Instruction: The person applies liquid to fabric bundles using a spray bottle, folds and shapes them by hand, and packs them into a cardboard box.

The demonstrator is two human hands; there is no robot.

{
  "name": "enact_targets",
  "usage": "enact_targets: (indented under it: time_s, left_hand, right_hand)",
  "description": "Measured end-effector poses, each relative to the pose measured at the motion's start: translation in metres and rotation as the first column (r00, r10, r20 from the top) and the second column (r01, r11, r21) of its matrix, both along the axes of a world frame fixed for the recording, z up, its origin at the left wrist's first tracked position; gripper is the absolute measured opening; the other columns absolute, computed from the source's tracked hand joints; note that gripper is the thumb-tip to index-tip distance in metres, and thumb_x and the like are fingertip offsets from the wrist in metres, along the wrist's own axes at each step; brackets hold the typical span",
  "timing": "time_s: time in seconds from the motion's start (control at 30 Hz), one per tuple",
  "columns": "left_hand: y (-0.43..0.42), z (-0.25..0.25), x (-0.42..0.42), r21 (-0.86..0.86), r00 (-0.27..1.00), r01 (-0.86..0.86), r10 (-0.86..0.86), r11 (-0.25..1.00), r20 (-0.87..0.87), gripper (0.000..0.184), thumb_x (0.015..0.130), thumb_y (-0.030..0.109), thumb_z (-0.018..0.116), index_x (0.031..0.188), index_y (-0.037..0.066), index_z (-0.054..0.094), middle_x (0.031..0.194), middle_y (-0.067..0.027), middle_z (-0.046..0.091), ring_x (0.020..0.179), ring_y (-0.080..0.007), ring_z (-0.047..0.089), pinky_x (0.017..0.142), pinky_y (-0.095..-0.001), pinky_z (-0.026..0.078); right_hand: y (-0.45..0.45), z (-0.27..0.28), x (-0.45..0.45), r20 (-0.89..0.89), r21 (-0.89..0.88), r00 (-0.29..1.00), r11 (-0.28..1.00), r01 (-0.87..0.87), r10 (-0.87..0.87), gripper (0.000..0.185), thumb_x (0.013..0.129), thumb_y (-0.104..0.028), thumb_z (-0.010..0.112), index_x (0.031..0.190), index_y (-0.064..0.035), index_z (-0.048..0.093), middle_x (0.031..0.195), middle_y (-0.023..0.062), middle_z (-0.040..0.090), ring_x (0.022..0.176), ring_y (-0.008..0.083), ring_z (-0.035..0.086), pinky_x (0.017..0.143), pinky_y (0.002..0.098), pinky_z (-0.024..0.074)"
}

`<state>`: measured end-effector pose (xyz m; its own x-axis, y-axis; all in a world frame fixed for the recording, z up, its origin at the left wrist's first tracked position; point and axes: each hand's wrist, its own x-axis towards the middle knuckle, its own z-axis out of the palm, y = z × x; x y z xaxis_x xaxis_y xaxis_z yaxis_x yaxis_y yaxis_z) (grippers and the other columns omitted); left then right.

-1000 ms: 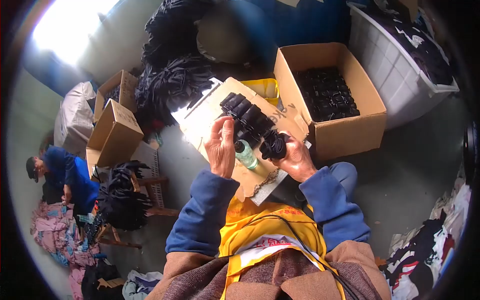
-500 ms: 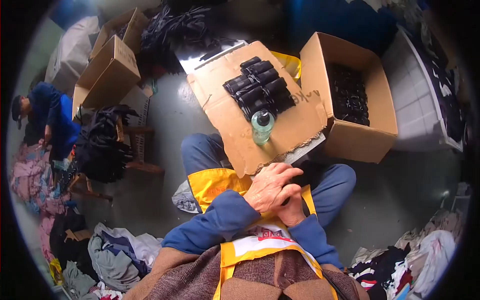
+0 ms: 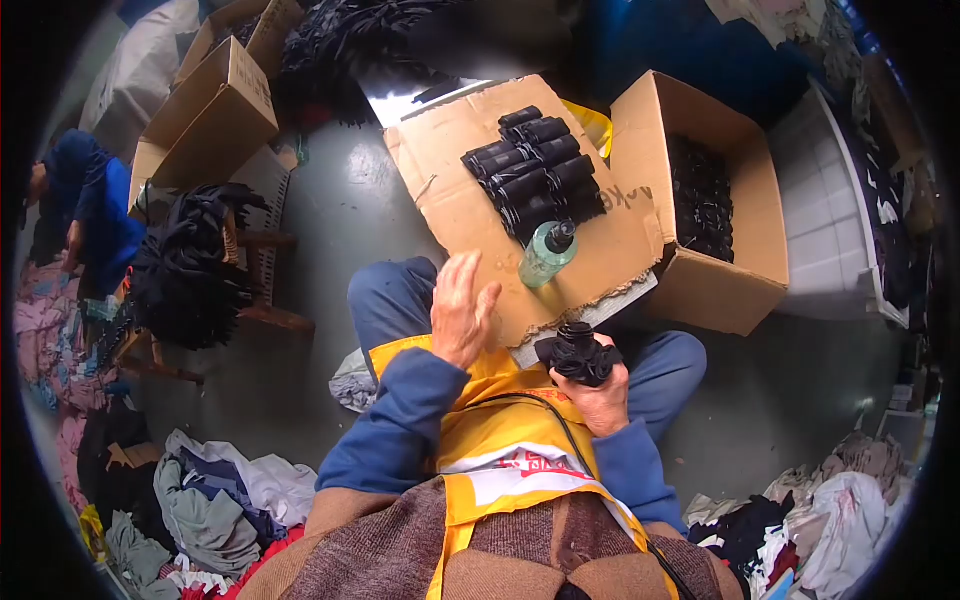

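Shifts left hand (image 3: 460,318), wide and empty, off right hand (image 3: 602,402) to beside near-left corner of cardboard (image 3: 430,185); clasps black bundle (image 3: 580,362) in right, likely to keep it together.

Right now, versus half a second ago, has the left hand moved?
Yes: the left hand has moved leftward and slightly forward, from the near edge of the cardboard sheet to its left edge.
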<state>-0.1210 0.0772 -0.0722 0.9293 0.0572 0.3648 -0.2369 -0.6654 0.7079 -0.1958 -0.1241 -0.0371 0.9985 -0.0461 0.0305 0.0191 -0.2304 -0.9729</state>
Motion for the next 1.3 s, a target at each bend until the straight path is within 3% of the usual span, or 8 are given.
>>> enact_targets:
  time_s: [0.17,0.33,0.5,0.7,0.9,1.13,1.2,1.3]
  left_hand:
    - [0.009,0.013,-0.004,-0.229,0.988,-0.053,0.018,0.972,-0.151,0.054,0.082,0.021,0.067,0.128,0.001,0.048,0.123,-0.0203,0.053,0.118,-0.0345,0.049,0.099,-0.0407,0.039]
    - [-0.011,0.028,-0.046,-0.569,0.824,0.359,-0.538,0.74,-0.179,0.089,0.065,0.029,0.083,0.135,-0.002,0.038,0.135,-0.0198,0.042,0.131,-0.0315,0.037,0.109,-0.0388,0.028]
    - [-0.014,0.032,-0.06,-0.482,0.829,0.365,-0.514,0.796,-0.22,0.102,0.059,0.029,0.088,0.139,-0.001,0.031,0.137,-0.0215,0.04,0.13,-0.0339,0.039,0.108,-0.0392,0.031]
    - [-0.013,0.027,-0.063,-0.462,0.84,0.323,-0.475,0.826,-0.263,0.087,0.063,0.007,0.081,0.137,0.001,0.035,0.128,-0.0202,0.049,0.121,-0.0332,0.05,0.1,-0.037,0.041]
    - [-0.015,0.034,-0.06,-0.391,0.892,0.293,-0.396,0.873,-0.217,0.057,0.069,0.004,0.074,0.121,0.0,0.051,0.106,-0.0184,0.06,0.1,-0.0318,0.063,0.085,-0.0354,0.049]
    - [0.057,0.057,-0.002,0.097,0.975,0.211,-0.203,0.973,-0.086,0.059,0.06,-0.002,0.073,0.115,0.002,0.054,0.101,-0.0169,0.062,0.094,-0.0309,0.064,0.082,-0.0338,0.05]
    - [0.055,0.076,0.016,0.329,0.963,0.269,-0.26,0.905,-0.073,0.063,0.058,-0.002,0.071,0.118,0.001,0.052,0.099,-0.0186,0.061,0.094,-0.0353,0.062,0.081,-0.0362,0.051]
    - [0.035,0.098,0.042,0.521,0.91,0.414,-0.33,0.746,-0.251,0.064,0.061,0.0,0.07,0.121,0.002,0.049,0.096,-0.018,0.061,0.092,-0.0356,0.062,0.077,-0.0401,0.051]
  right_hand:
    - [0.001,-0.023,0.003,0.052,-0.059,0.998,0.997,0.04,-0.037,0.044,0.068,-0.001,0.078,0.106,-0.0024,0.056,0.094,0.0036,0.065,0.083,0.0105,0.061,0.075,0.025,0.0501]
    - [0.02,0.01,0.021,-0.337,0.469,0.932,0.882,0.048,0.129,0.039,0.072,-0.004,0.077,0.107,-0.0031,0.06,0.097,0.001,0.064,0.086,0.0088,0.059,0.078,0.0262,0.0495]
    - [0.043,-0.003,0.009,-0.426,0.675,0.873,0.726,0.132,0.236,0.038,0.076,-0.006,0.077,0.111,-0.0061,0.059,0.1,0.0005,0.062,0.089,0.0107,0.058,0.08,0.026,0.0501]
    - [0.049,-0.019,-0.001,-0.393,0.892,0.8,0.399,0.213,0.453,0.052,0.077,-0.012,0.078,0.123,-0.0091,0.054,0.113,0.001,0.058,0.105,0.0128,0.054,0.089,0.0292,0.047]
    - [0.045,-0.021,0.003,-0.385,0.88,0.761,0.456,0.132,0.522,0.082,0.068,-0.019,0.086,0.135,-0.0086,0.041,0.125,0.0016,0.052,0.117,0.0147,0.048,0.098,0.0321,0.0398]
    - [0.027,-0.015,0.043,-0.352,0.484,0.904,0.874,-0.046,0.243,0.112,0.055,-0.016,0.09,0.145,-0.0079,0.023,0.139,0.0098,0.038,0.128,0.0251,0.036,0.105,0.0373,0.0306]
    - [0.036,-0.012,0.073,0.293,-0.129,0.939,0.966,0.225,-0.18,0.106,0.055,-0.016,0.089,0.142,-0.0086,0.03,0.131,0.0132,0.045,0.125,0.0288,0.04,0.105,0.0399,0.0319]
    - [0.049,-0.037,0.106,0.347,-0.256,0.917,0.921,0.293,-0.195,0.094,0.055,-0.021,0.088,0.135,-0.0091,0.039,0.119,0.0154,0.051,0.117,0.0343,0.044,0.098,0.0452,0.0352]
